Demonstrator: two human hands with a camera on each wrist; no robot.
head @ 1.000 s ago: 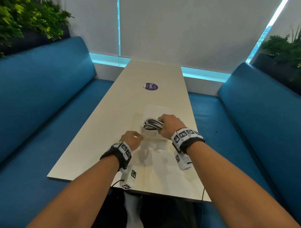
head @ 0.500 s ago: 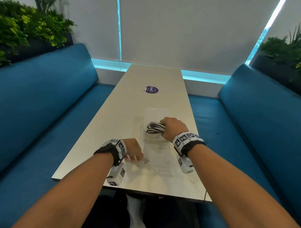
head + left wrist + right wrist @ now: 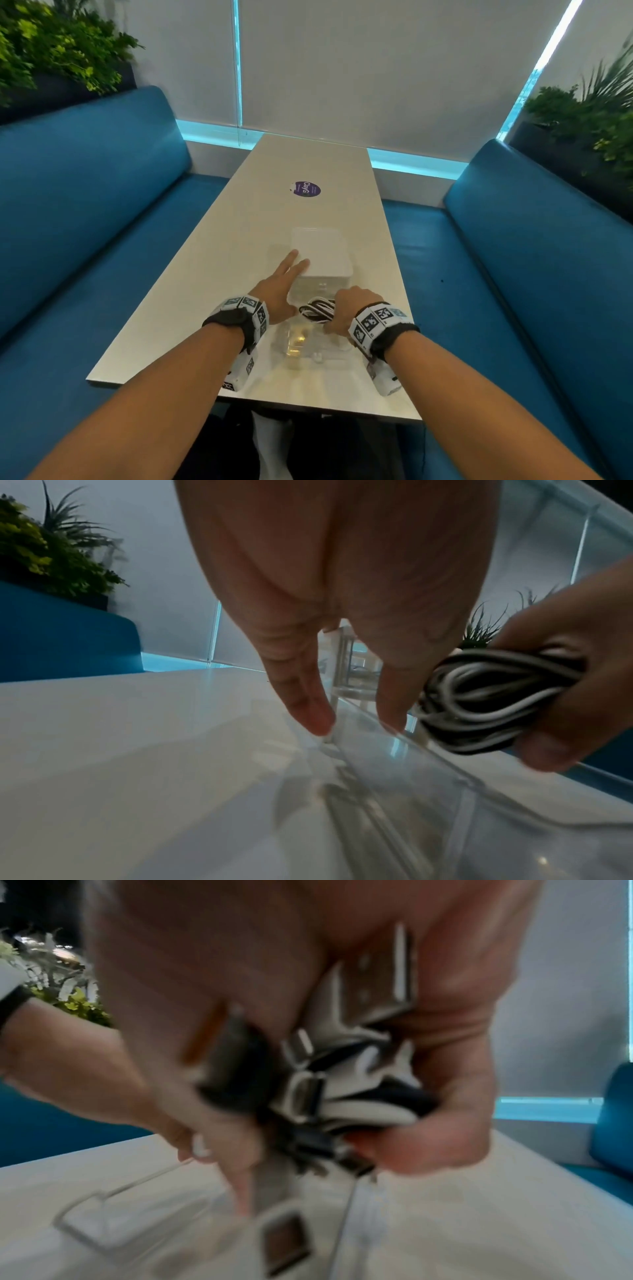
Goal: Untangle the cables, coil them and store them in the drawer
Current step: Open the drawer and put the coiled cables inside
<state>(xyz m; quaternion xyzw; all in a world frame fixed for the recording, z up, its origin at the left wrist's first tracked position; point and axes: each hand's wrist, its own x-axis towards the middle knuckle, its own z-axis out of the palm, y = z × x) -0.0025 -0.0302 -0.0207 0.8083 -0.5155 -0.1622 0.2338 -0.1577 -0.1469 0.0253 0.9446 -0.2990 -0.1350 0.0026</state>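
One bundle of coiled cables, with black and white strands, is held in the right hand. The right-hand fingers are curled round the bundle and grip it; the right wrist view is blurred but shows the same black-and-white coil inside the closed grip. The bundle sits above the open clear drawer, which is pulled out toward the person from one clear plastic drawer unit standing on the table. Whether the bundle touches the drawer floor cannot be determined.

The left hand holds nothing. Its fingers are straight and slightly spread, reaching forward along the left side of the drawer unit, with the tips at its near left corner. In the left wrist view, two fingertips point down beside the transparent drawer wall; contact with the wall cannot be confirmed.

Each wrist carries one band with black-and-white markers.

One round purple sticker lies on the table beyond the drawer unit. Two blue benches flank the table, one on each side. Green plants stand behind both benches.
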